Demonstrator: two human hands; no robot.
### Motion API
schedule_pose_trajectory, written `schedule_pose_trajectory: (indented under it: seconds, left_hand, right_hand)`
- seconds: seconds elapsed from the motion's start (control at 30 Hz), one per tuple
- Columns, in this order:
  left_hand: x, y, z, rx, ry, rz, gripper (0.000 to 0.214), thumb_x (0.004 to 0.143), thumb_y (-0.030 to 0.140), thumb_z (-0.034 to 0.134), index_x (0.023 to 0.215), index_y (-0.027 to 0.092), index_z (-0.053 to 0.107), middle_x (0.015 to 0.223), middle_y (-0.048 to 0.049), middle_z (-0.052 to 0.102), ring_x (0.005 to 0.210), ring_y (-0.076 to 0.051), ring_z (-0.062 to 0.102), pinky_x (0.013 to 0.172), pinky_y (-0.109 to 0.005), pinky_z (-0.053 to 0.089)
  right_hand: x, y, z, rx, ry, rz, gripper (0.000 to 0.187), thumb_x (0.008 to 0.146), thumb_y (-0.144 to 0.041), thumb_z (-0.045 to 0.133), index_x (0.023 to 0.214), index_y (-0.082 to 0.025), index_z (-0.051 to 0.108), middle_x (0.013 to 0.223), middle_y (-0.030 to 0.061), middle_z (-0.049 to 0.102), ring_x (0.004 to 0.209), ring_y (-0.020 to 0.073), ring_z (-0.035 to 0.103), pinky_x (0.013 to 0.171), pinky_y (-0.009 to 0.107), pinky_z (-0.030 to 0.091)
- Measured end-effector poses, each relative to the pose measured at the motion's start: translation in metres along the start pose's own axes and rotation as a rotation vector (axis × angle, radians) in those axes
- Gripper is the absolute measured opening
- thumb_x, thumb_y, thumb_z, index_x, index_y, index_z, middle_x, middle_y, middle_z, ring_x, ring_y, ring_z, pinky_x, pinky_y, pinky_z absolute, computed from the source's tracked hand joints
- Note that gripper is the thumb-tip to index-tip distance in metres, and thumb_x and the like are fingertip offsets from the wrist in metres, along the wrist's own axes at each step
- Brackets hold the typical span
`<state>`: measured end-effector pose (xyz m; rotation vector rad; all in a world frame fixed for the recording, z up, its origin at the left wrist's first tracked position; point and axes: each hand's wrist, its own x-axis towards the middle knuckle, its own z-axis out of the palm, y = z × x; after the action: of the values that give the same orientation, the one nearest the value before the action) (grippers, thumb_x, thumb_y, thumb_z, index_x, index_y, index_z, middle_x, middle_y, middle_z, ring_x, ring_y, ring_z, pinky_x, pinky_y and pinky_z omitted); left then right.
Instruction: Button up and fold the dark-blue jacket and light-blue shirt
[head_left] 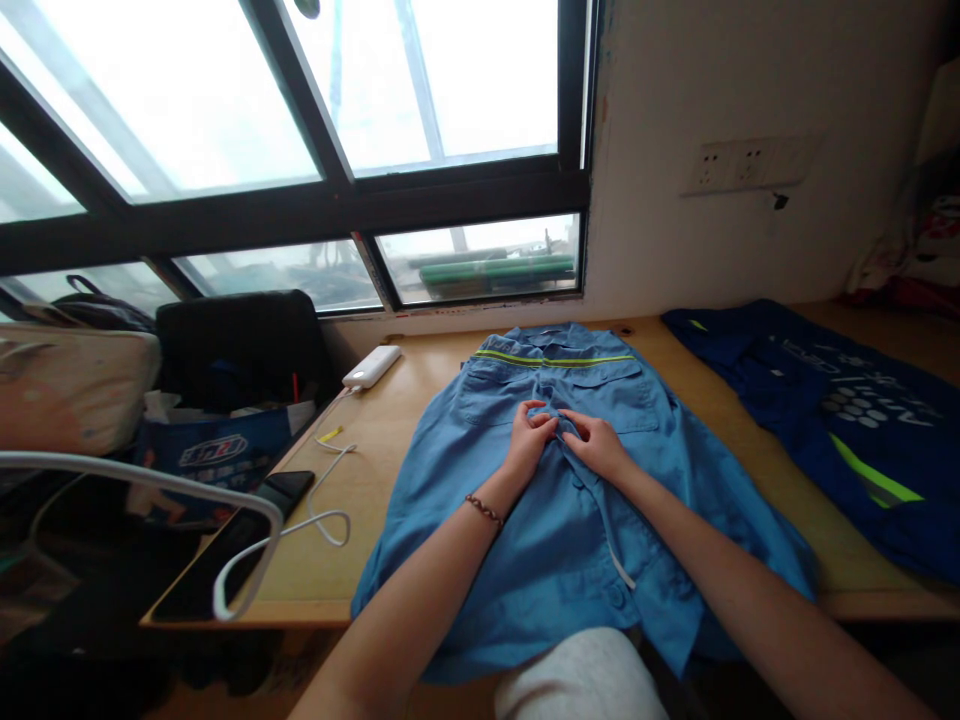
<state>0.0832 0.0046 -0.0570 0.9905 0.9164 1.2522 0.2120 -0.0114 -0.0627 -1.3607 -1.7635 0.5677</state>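
A light blue work shirt (480,500) with a yellow-green chest stripe lies spread front-up on the wooden table (390,420), collar towards the window. My left hand (529,436) and my right hand (598,441) meet at the middle of its front placket, just below the chest pockets. Both hands have their fingers curled and pinch the edges of the placket fabric. A beaded bracelet circles my left wrist.
A dark blue garment (840,420) with printed lettering lies on the table's right side. A white power bank (372,366) with a looping white cable (330,500) and a black phone (240,540) sit at the left. Bags (225,400) stand beyond the left edge, under the window.
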Motion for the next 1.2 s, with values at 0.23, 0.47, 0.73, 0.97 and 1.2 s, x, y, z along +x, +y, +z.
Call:
schedule_pose_trajectory:
  seconds: [0.23, 0.47, 0.73, 0.97, 1.2]
  left_hand:
    - [0.007, -0.006, -0.004, 0.162, -0.05, 0.062, 0.033, 0.061, 0.02, 0.064, 0.088, 0.017, 0.045, 0.052, 0.0072, 0.05, 0.047, -0.006, 0.048, 0.051, -0.018, 0.039]
    - [0.014, -0.003, -0.009, 0.354, -0.007, 0.138, 0.03, 0.059, 0.013, 0.063, 0.087, 0.016, 0.053, 0.048, 0.0072, 0.05, 0.044, -0.007, 0.046, 0.047, -0.017, 0.034]
    - [0.054, -0.004, -0.012, 0.462, -0.156, 0.218, 0.029, 0.062, 0.015, 0.06, 0.091, 0.016, 0.057, 0.053, 0.0053, 0.054, 0.048, -0.007, 0.047, 0.049, -0.017, 0.036]
    - [0.098, -0.004, -0.016, 0.518, -0.118, 0.263, 0.029, 0.062, 0.015, 0.061, 0.09, 0.016, 0.059, 0.058, 0.0022, 0.058, 0.055, -0.01, 0.053, 0.057, -0.019, 0.039]
    - [0.116, -0.007, -0.019, 0.647, -0.1, 0.359, 0.028, 0.066, 0.018, 0.059, 0.094, 0.016, 0.057, 0.065, -0.0008, 0.061, 0.062, -0.012, 0.056, 0.066, -0.023, 0.042]
  right_hand:
    - [0.007, -0.002, -0.01, 0.121, 0.029, 0.115, 0.036, 0.068, -0.032, 0.052, 0.097, -0.014, 0.062, 0.055, -0.0017, 0.052, 0.049, 0.0106, 0.045, 0.05, 0.022, 0.037]
    - [-0.002, -0.008, -0.014, -0.023, -0.169, 0.111, 0.02, 0.057, -0.03, 0.063, 0.07, -0.015, 0.062, 0.065, 0.0013, 0.06, 0.06, 0.0129, 0.053, 0.056, 0.023, 0.039]
    - [-0.001, 0.008, -0.025, 0.414, -0.267, 0.367, 0.023, 0.051, -0.031, 0.069, 0.058, -0.015, 0.054, 0.05, -0.0045, 0.053, 0.049, 0.0099, 0.05, 0.047, 0.021, 0.037]
    - [0.018, 0.018, -0.042, 0.941, -0.225, 0.618, 0.02, 0.056, -0.018, 0.068, 0.072, -0.016, 0.057, 0.067, 0.001, 0.063, 0.058, 0.0128, 0.059, 0.058, 0.024, 0.048]
    - [0.025, 0.023, -0.046, 1.033, -0.202, 0.638, 0.028, 0.055, -0.011, 0.061, 0.082, -0.016, 0.06, 0.069, 0.0002, 0.066, 0.059, 0.0149, 0.061, 0.063, 0.028, 0.05]
